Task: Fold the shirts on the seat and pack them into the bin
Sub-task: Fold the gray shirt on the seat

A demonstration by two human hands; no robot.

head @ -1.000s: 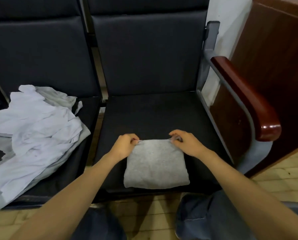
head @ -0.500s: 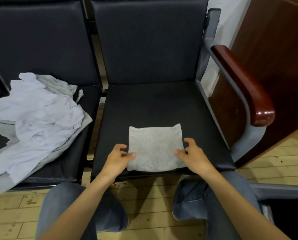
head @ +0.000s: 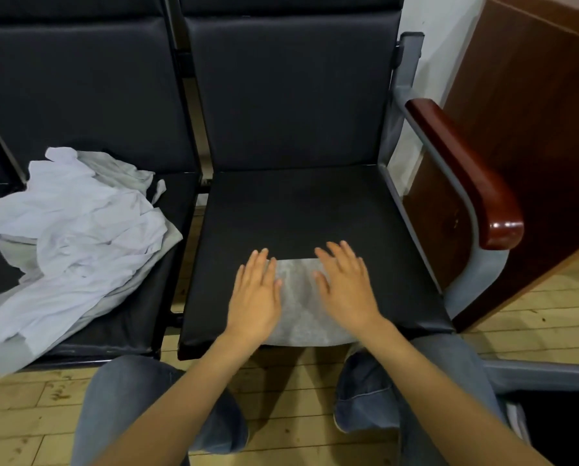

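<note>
My left hand and right hand press flat, fingers straight, on the folded grey shirt at the seat's front edge, low centre. Crumpled white shirts lie at left. The dark shape at lower right is perhaps the bin.

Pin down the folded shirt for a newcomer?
Find the black seat beside the wooden armrest. At its front edge, a grey folded shirt lies under the left hand and right hand. Unlike the crumpled white pile leftward, it's flat and square.
</note>
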